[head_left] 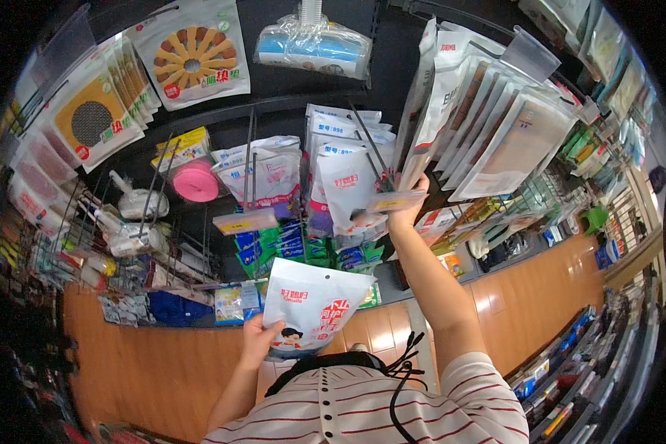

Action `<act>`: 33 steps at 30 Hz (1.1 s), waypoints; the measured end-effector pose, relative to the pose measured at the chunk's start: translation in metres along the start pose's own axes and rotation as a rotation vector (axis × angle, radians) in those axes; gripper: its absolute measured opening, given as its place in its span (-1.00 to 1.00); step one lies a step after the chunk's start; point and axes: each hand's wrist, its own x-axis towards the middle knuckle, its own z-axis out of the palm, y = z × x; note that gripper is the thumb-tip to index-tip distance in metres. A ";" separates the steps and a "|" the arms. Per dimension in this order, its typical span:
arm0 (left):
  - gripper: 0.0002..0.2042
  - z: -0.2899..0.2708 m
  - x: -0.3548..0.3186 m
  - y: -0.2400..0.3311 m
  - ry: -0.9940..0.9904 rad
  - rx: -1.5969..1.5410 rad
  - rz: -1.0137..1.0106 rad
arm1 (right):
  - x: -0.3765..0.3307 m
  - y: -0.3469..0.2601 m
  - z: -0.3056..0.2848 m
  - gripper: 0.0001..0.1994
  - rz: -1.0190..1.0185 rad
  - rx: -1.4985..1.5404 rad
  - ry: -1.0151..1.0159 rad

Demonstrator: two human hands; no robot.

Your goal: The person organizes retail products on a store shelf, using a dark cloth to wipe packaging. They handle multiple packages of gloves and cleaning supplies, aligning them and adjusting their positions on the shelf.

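Observation:
A white pouch [314, 303] with red print and a small cartoon figure is in my left hand [257, 339]. The thumb lies on its front near the lower left corner. My right hand [407, 211] reaches up to the rack and is closed at the lower end of a tall flat white packet [438, 96]; a price-tag holder [397, 200] hides most of its fingers. The packet leans left of a row of similar hanging packets [522, 140]. Left of that hand hang white pouches [344, 181] with red print and purple lower parts.
Metal hooks stick out over hanging pouches [270, 174] and a round pink item [194, 181]. Packaged heat mats [194, 55] hang upper left, a wrapped blue brush head [314, 52] at the top. Green and blue packets [285, 240] sit lower. Another shelf [570, 399] stands lower right.

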 end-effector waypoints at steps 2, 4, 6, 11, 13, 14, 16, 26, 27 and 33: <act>-0.82 0.002 -0.007 0.002 -0.016 0.022 -0.038 | -0.014 -0.002 -0.007 -0.54 -0.204 -0.361 0.042; -0.82 -0.020 0.019 0.021 -0.049 0.046 0.042 | -0.036 -0.016 0.020 -0.50 -0.220 -0.298 -0.130; -0.81 -0.020 0.024 0.018 -0.085 0.040 0.062 | -0.048 -0.013 0.016 -0.44 -0.145 -0.199 -0.223; -0.80 -0.024 0.039 0.006 -0.172 0.068 0.084 | -0.055 -0.025 -0.004 -0.49 -0.461 -0.648 -0.475; -0.80 -0.020 0.042 0.013 -0.196 0.100 0.074 | -0.045 -0.020 -0.002 -0.51 -0.330 -0.432 -0.444; -0.81 -0.020 0.043 0.010 -0.192 0.093 0.102 | -0.042 -0.019 0.000 -0.52 -0.272 -0.350 -0.424; -0.81 -0.016 0.045 0.017 -0.210 0.079 0.114 | -0.025 0.010 -0.005 -0.53 -0.305 -0.323 -0.365; -0.86 -0.065 0.025 0.029 0.027 0.116 0.275 | -0.034 0.005 -0.034 -0.56 -0.386 -0.749 -0.417; -0.87 -0.068 0.021 0.030 0.046 0.126 0.290 | -0.038 0.002 -0.037 -0.56 -0.375 -0.739 -0.448; -0.87 -0.085 0.010 0.026 0.136 0.106 0.230 | -0.028 -0.005 -0.042 -0.60 -0.390 -0.634 -0.337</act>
